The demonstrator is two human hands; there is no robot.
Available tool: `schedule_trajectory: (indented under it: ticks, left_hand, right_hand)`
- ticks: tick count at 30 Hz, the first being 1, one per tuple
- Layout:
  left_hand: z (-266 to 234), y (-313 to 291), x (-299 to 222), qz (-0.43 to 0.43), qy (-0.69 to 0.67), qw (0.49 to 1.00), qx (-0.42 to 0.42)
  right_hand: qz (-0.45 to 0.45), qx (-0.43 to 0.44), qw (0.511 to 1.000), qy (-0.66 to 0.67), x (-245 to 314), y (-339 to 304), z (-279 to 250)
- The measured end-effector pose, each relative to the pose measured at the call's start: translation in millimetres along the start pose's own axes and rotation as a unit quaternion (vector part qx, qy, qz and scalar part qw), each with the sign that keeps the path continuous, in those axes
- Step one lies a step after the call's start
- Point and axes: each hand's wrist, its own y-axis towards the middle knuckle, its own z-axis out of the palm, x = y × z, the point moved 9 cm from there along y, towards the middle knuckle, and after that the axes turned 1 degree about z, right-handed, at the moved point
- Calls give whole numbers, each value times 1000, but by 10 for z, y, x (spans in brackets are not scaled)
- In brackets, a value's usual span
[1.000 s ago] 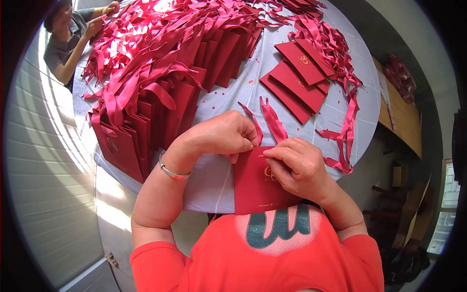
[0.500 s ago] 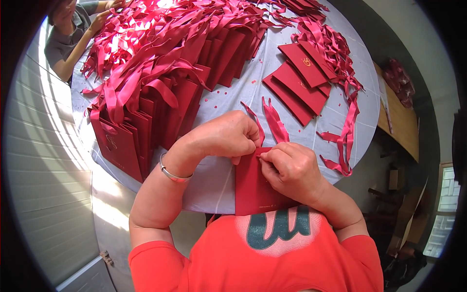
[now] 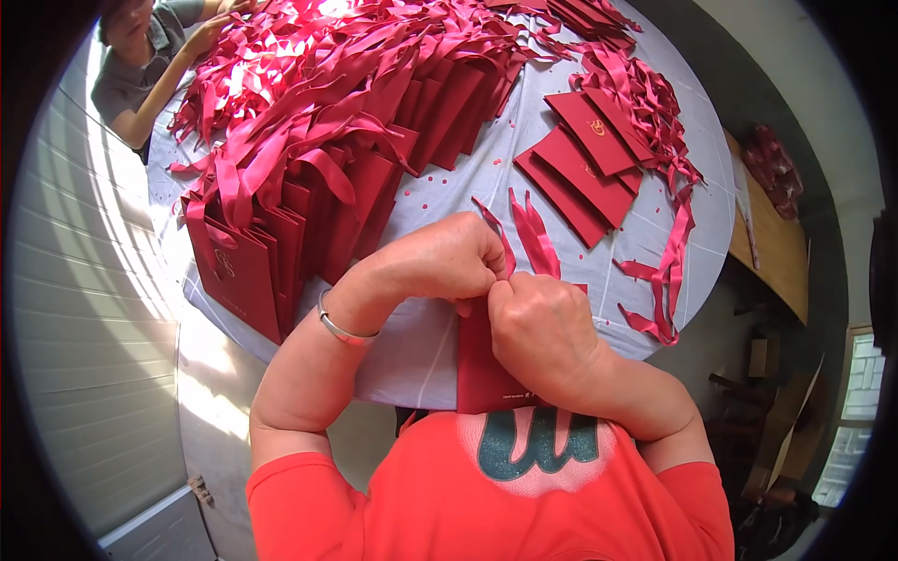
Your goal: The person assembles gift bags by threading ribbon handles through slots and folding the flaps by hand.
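A red paper gift bag (image 3: pixel 482 365) lies flat at the table's near edge, against my shirt. A pink-red ribbon handle (image 3: pixel 535 234) sticks out beyond its far end in two strips. My left hand (image 3: pixel 456 257) is closed, thumb and fingers pinching at the bag's far edge beside one strip. My right hand (image 3: pixel 544 323) is closed over the middle of that edge, its knuckles up and its fingertips meeting those of my left hand. What the right fingers hold is hidden behind the hand.
A dense row of red gift bags (image 3: pixel 241 276) with ribbon handles fills the table's left and far side. Several flat bags (image 3: pixel 585 178) lie at the right, near loose ribbons (image 3: pixel 669 271). Another person (image 3: pixel 140 79) works at the far left. Small red dots speckle the cloth (image 3: pixel 421 220).
My right hand has moved left and slightly up, and has turned so its fingers curl in against my left fingertips. My left hand stays at the bag's edge.
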Motion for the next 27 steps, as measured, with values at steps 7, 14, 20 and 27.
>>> schedule_trajectory:
  ticks: [7,14,20,27]
  left_hand:
    - [68,-45,39,-23,24,999,29]
    - [85,-79,-198,33,43,998,39]
    - [125,-57,-76,31,46,996,76]
    - [166,-26,-87,20,64,994,83]
  right_hand:
    - [119,67,940,313,-580,9,116]
    - [154,167,717,658,-892,-170,99]
    - [61,170,858,480,-899,-207,-173]
    - [60,155,824,541,-921,-374,-207]
